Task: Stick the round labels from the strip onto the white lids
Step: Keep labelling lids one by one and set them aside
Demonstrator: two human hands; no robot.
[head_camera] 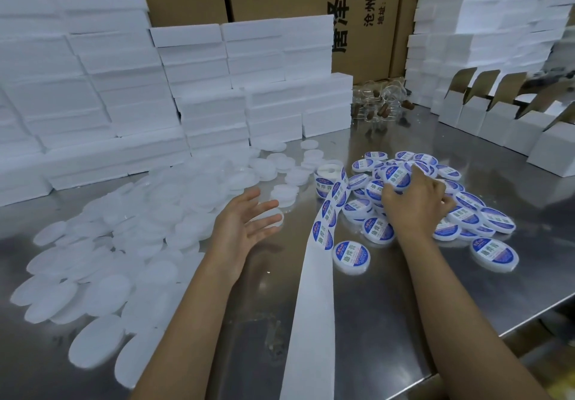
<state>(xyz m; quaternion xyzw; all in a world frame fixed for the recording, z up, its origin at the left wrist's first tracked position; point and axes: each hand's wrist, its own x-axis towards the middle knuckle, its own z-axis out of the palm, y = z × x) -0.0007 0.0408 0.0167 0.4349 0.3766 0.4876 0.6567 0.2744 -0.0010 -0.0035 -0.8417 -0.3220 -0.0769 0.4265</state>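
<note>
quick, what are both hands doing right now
Left hand: open, fingers spread above the table, holding nothing.
Right hand: fingers curled round a labelled lid over the pile of labelled lids.

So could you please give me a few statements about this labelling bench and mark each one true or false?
1. The left hand is open and holds nothing. True.
2. The right hand holds a labelled lid. True.
3. The plain lids lie right of the strip. False: they lie to its left.
4. The labelled lids are stacked in the open cartons. False: they lie loose on the table.
5. The roll stands at the strip's far end. True.
</note>
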